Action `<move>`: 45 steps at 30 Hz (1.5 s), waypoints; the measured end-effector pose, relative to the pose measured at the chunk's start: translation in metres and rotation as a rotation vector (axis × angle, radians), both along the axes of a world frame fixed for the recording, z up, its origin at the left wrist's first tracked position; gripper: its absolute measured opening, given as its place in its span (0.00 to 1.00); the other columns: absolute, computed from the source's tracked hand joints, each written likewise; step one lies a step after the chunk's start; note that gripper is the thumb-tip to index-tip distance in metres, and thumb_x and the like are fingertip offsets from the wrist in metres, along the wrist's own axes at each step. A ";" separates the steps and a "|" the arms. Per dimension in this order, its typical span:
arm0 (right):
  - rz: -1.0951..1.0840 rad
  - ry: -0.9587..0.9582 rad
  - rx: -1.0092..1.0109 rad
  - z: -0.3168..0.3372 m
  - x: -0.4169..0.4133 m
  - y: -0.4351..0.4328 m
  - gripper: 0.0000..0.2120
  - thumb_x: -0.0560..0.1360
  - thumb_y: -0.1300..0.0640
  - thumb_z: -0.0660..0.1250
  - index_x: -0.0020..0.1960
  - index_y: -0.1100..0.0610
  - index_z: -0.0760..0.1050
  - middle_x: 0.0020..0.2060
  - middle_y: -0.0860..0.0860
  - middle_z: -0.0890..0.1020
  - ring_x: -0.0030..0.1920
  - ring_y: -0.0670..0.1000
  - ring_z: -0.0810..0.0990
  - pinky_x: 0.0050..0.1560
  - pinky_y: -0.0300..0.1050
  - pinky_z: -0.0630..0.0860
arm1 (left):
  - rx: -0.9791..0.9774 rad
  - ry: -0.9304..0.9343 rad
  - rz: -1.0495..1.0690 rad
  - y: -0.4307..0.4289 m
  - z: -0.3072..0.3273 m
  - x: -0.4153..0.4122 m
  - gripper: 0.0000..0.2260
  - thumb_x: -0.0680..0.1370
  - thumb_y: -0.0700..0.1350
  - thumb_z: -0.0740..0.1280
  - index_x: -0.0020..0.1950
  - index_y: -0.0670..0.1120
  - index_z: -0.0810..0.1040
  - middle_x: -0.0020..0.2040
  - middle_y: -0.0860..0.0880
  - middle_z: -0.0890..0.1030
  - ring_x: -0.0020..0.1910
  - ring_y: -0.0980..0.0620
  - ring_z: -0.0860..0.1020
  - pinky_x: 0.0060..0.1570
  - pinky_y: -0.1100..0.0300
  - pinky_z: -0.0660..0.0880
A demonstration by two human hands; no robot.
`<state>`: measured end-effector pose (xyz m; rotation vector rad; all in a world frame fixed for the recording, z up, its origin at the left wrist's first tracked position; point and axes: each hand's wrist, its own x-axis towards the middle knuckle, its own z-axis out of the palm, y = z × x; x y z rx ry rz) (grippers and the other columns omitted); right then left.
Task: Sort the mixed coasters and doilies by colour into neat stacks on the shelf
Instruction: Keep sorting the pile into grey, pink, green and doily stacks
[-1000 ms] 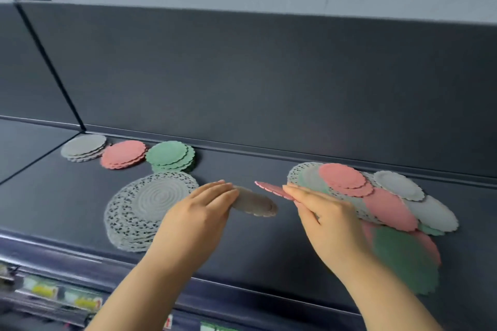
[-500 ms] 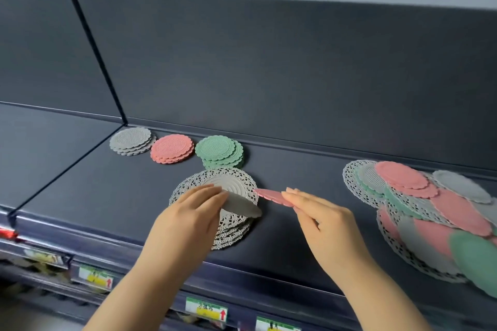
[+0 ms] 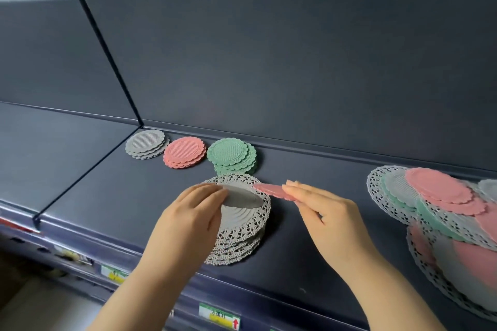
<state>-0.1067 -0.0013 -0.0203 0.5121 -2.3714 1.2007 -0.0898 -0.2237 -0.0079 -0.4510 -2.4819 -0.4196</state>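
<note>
My left hand point(image 3: 188, 220) pinches a grey coaster point(image 3: 240, 196) just above the stack of grey lace doilies point(image 3: 242, 234). Beside it, my right hand point(image 3: 325, 212) pinches a pink coaster point(image 3: 269, 189), held flat over the shelf. Along the back of the shelf sit three small stacks: grey coasters point(image 3: 146, 144), pink coasters point(image 3: 184, 152) and green coasters point(image 3: 231, 154). A mixed heap of pink, green and grey coasters and doilies point(image 3: 443, 212) lies at the right, partly cut off by the frame edge.
The dark shelf point(image 3: 113, 196) has a tall back panel and a thin divider line point(image 3: 88, 169) at the left. Price labels point(image 3: 219, 317) run along the front rail below my arms.
The view has swung left, so the mixed heap slid towards the right edge. Both hands, with the grey and pink coasters, now hover over the grey doily stack, nearer the three small stacks.
</note>
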 end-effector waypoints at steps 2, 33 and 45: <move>0.005 -0.001 0.015 0.003 -0.005 -0.009 0.14 0.72 0.66 0.64 0.56 0.57 0.79 0.53 0.44 0.79 0.58 0.39 0.74 0.61 0.27 0.65 | -0.003 0.007 0.010 -0.011 0.000 -0.005 0.15 0.75 0.42 0.58 0.50 0.40 0.84 0.49 0.46 0.83 0.48 0.47 0.82 0.50 0.55 0.78; -0.270 -0.497 0.578 -0.005 -0.151 -0.287 0.19 0.76 0.64 0.54 0.66 0.57 0.70 0.69 0.53 0.68 0.71 0.52 0.60 0.68 0.42 0.58 | -0.043 0.000 -0.132 -0.299 0.002 -0.194 0.21 0.60 0.24 0.74 0.49 0.40 0.84 0.47 0.47 0.83 0.45 0.44 0.82 0.38 0.54 0.79; -0.266 -0.426 0.594 -0.015 -0.136 -0.294 0.19 0.78 0.52 0.56 0.68 0.55 0.66 0.72 0.48 0.61 0.74 0.46 0.50 0.69 0.39 0.52 | -0.292 -0.315 -0.104 -0.286 -0.017 -0.221 0.20 0.67 0.33 0.65 0.56 0.49 0.78 0.54 0.53 0.80 0.55 0.48 0.78 0.43 0.56 0.78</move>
